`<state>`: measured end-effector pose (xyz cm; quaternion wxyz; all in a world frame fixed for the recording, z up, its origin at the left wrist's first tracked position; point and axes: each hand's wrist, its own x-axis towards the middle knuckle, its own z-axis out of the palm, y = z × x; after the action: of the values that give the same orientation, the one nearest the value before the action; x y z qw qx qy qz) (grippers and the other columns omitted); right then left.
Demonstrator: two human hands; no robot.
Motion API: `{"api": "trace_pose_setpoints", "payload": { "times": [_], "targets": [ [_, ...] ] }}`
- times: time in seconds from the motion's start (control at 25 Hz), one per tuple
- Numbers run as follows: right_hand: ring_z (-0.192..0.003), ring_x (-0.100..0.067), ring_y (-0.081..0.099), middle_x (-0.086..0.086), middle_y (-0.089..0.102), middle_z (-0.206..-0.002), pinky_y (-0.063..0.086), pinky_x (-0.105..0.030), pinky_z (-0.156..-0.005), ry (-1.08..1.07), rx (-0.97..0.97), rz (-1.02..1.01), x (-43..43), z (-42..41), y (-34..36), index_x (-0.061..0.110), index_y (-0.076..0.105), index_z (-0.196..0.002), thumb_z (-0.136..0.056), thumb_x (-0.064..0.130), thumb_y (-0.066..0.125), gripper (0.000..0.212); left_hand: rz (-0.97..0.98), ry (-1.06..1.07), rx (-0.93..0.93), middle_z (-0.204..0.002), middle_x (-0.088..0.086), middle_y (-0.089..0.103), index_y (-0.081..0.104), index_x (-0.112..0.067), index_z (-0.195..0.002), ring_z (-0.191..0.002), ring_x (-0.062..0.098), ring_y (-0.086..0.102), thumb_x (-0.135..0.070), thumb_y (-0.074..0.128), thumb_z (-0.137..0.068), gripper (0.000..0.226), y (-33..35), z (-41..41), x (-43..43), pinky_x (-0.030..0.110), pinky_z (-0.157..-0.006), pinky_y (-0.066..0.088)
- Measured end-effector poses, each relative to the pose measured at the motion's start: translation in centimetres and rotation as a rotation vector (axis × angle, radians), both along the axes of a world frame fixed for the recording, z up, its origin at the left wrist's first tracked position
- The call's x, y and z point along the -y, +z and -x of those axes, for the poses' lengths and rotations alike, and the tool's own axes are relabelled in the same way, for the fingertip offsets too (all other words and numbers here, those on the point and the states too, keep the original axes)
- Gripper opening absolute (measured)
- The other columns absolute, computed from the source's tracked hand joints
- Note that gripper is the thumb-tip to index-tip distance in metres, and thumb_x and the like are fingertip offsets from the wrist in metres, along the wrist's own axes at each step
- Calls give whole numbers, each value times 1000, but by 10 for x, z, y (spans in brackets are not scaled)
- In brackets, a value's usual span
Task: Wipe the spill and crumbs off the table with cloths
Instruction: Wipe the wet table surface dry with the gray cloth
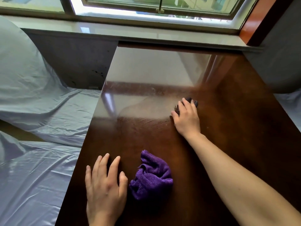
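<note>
purple cloth [151, 176]: crumpled, near table edge | dark cloth [192, 101]: mid-table, mostly hidden

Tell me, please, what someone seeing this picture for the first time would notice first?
Probably the bright purple cloth, bunched on the near part of the dark glossy table, just right of the left hand lying flat and open. Farther out, the right hand presses a dark cloth, mostly hidden beneath it, beside a hazy smeared patch catching the window glare.

Window daylight glare on table [162, 70]
</note>
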<state>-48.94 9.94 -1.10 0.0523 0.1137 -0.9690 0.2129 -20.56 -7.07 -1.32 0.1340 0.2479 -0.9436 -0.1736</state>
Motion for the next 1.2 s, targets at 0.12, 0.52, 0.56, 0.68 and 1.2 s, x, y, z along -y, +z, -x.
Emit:
{"api": "trace_pose_setpoints", "payload": {
  "times": [0.12,0.52,0.56,0.68,1.2],
  "targets": [
    [-148,-37,18,-11,31,-159,13,-44,-122,64,-13,-53,50,3,0,7,41,-146,-99,38,52,58,11,-4,-4,-137,16,54,63,-15,-124,-135,34,44,-37,39,-83,53,0,-1,0,58,-114,23],
    [-82,-22,62,-2,65,-93,46,-29,-67,271,-72,408,64,-48,60,23,64,-101,-84,36,61,21,22,-3,-29,-135,16,56,66,-15,-118,-132,35,47,-34,39,-80,50,-1,-2,3,60,-112,26],
    [-83,-25,62,-3,66,-91,42,-29,-64,128,-72,286,46,-32,65,24,62,-93,-84,42,59,20,22,-3,-24,-135,16,56,66,-15,-119,-132,34,46,-34,39,-80,50,-1,0,3,59,-113,26],
    [-109,-36,55,-9,59,-118,45,-39,-83,-58,49,-111,1,-15,52,19,61,-111,-91,51,57,38,36,0,-18,-135,16,56,66,-15,-118,-132,35,46,-34,39,-80,50,-3,0,1,59,-113,26],
    [-106,-36,45,-13,50,-122,40,-41,-83,43,-138,-264,117,-5,13,23,57,-123,-97,25,52,27,77,-2,2,-138,11,53,58,-21,-124,-137,28,39,-35,42,-84,45,-15,-1,7,55,-116,22]
  ]
}}
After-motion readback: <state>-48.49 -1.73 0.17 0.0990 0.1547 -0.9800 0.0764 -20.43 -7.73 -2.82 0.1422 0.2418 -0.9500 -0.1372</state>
